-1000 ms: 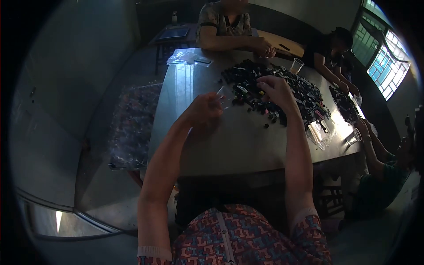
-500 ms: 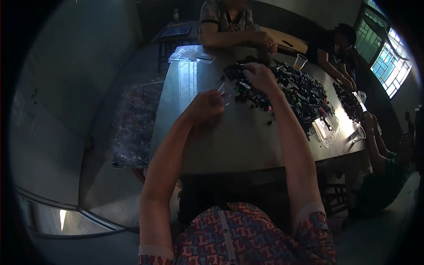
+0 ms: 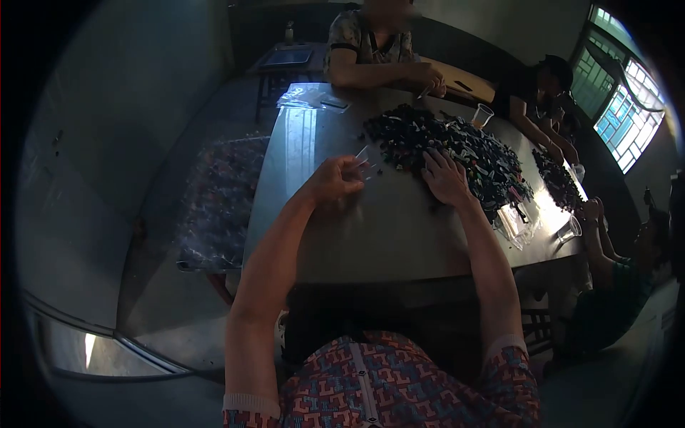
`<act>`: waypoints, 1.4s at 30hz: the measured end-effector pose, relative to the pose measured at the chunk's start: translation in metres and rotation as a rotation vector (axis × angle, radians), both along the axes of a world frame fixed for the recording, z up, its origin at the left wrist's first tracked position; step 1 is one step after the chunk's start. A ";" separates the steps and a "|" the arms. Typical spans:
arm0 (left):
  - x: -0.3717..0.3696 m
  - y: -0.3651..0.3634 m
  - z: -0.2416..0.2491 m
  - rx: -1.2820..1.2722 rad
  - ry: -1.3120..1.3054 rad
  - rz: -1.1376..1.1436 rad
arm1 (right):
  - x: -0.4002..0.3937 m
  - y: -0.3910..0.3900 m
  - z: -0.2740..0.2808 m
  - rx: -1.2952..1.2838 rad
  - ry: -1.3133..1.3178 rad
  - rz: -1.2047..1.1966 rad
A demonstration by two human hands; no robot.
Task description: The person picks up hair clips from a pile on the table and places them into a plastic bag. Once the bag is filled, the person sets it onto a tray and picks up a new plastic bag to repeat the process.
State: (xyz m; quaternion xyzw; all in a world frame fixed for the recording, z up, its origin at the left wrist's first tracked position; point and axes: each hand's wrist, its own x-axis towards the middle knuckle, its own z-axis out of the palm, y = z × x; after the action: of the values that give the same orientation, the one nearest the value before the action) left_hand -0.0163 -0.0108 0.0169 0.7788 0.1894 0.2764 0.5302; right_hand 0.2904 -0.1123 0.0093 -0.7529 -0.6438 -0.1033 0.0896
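Note:
My left hand (image 3: 335, 178) is closed above the metal table (image 3: 371, 246), its fingers pinched on a small clear plastic piece (image 3: 364, 153) that catches the light; it looks like a little bag. My right hand (image 3: 447, 180) lies palm down at the near edge of a heap of small dark pieces (image 3: 421, 132), fingers spread and touching them. Mostly black, the heap has some white, green and pink bits mixed in. Whether anything lies under my right palm is hidden.
Clear bags (image 3: 303, 98) lie at the table's far left corner. Clear plastic cups (image 3: 481, 115) and a clear bag (image 3: 517, 225) stand or lie around the heap. Co-workers sit across and to the right, beside a second dark pile (image 3: 556, 178). A speckled surface (image 3: 221, 200) is at left.
My right hand has come back from the heap's far left part to its near edge, and its fingers have spread. My left hand keeps its hold on the clear plastic piece, hardly moved.

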 end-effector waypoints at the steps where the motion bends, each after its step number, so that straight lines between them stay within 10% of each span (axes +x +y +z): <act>1: 0.000 -0.001 0.000 0.003 0.003 -0.003 | 0.004 -0.005 0.000 0.020 -0.009 -0.043; 20: 0.000 -0.006 0.002 -0.027 0.017 0.046 | -0.052 0.021 0.010 0.032 0.199 0.027; 24: 0.000 -0.001 0.000 -0.069 -0.009 0.001 | -0.045 0.040 0.057 0.404 0.529 0.285; 33: 0.001 -0.003 0.003 -0.044 -0.014 0.006 | -0.085 0.052 0.188 0.746 0.339 0.467; 42: -0.001 -0.007 0.009 0.039 0.040 0.042 | -0.037 0.056 0.029 0.018 0.211 0.190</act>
State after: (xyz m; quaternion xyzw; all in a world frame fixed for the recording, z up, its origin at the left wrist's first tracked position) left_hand -0.0176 -0.0182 0.0262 0.7903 0.2108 0.2757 0.5050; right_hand 0.2536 -0.0563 0.0382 -0.6944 -0.6981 -0.0204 0.1732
